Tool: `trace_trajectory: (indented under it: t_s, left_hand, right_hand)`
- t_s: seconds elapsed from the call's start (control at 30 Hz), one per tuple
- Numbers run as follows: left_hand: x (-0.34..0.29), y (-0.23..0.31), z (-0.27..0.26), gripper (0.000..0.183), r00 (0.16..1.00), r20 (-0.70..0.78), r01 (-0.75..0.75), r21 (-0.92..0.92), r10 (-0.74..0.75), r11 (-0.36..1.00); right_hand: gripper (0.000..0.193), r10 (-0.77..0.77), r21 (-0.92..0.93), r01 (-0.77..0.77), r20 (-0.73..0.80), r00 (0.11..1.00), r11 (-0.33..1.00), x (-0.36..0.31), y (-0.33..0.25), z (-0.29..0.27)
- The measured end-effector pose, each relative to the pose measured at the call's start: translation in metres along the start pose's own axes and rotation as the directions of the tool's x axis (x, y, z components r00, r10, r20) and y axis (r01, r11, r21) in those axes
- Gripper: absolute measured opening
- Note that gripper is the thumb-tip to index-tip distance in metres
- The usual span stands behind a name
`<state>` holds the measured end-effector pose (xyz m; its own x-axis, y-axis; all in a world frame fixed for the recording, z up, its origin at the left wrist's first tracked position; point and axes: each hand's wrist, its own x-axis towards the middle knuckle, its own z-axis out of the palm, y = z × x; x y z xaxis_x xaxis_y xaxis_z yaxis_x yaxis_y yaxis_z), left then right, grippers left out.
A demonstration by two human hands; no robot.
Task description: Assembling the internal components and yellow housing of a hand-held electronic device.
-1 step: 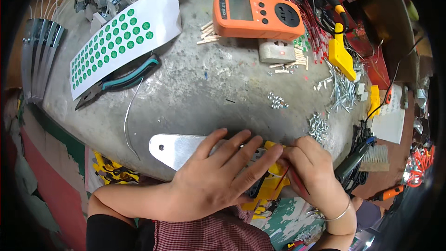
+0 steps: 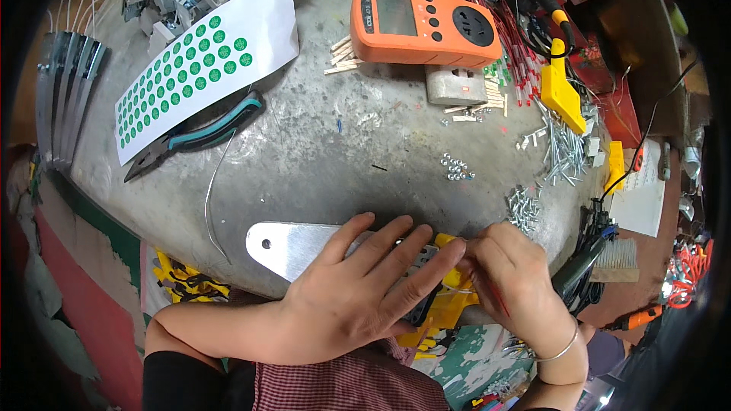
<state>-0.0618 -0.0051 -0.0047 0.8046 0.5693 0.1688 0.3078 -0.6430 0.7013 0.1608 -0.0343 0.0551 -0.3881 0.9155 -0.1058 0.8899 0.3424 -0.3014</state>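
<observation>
A grey, scuffed workbench [image 2: 304, 167] spreads out in front of me, its near edge curving past my lap. My left hand [image 2: 362, 278] lies palm down with its fingers spread, resting over a silver metal plate [image 2: 285, 250] whose rounded end, pierced by one hole, sticks out to the left at the bench's near edge. To the right of that palm, partly hidden by my fingers, sits a yellow plastic part [image 2: 455, 301]. My right hand [image 2: 512, 274] is curled beside it, fingertips drawn together just right of my left forefinger; a thin red wire [image 2: 499, 299] shows against the palm, but I cannot tell whether I am pinching it, as the tips are hidden. Beyond my hands, to the right, are a cluster of small shiny nuts [image 2: 456, 167], a heap of short screws [image 2: 524, 209] and, farther, a pile of long screws [image 2: 565, 156]. At the far side an orange plug-in meter [image 2: 425, 49] with a socket on its face rests partly on a pale block [image 2: 455, 90]. Far left, a white sheet of round green stickers [image 2: 268, 19] partly covers teal-and-black pliers [image 2: 217, 125], and a bent pale wire [image 2: 207, 202] runs from near them toward me.
</observation>
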Motion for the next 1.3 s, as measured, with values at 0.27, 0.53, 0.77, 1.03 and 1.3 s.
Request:
trace_trajectory:
  t_s: [0.27, 0.53, 0.77, 1.03, 1.3]
  left_hand:
    - [0.001, 0.002, -0.005, 0.107, 0.997, 0.055, 0.050, 0.041, -0.052, 0.998]
    - [0.004, 0.002, -0.004, 0.087, 1.000, -0.004, -0.018, 0.029, 0.018, 0.999]
    - [-0.005, 0.031, 0.015, 0.019, 0.931, -0.026, -0.327, 0.388, 0.365, 0.862]
    - [0.002, 0.006, 0.021, 0.025, 0.879, -0.017, -0.476, -0.068, 0.476, 0.877]
    - [0.001, 0.004, 0.003, 0.087, 1.000, -0.026, -0.006, 0.137, 0.010, 0.991]
  right_hand:
    - [0.017, 0.088, -0.153, -0.086, 0.006, 0.996, 0.984, -0.006, -0.008, 0.019]
    - [0.016, 0.573, 0.686, -0.244, -0.301, 0.762, 0.686, -0.037, 0.008, -0.003]
    - [0.011, 0.602, 0.574, -0.413, -0.182, 0.778, 0.707, -0.034, -0.015, 0.007]
    - [0.013, 0.347, 0.344, -0.275, -0.169, 0.922, 0.898, -0.025, -0.004, 0.008]
    - [0.015, 0.060, 0.029, -0.056, -0.198, 0.978, 0.998, -0.018, 0.005, 0.013]
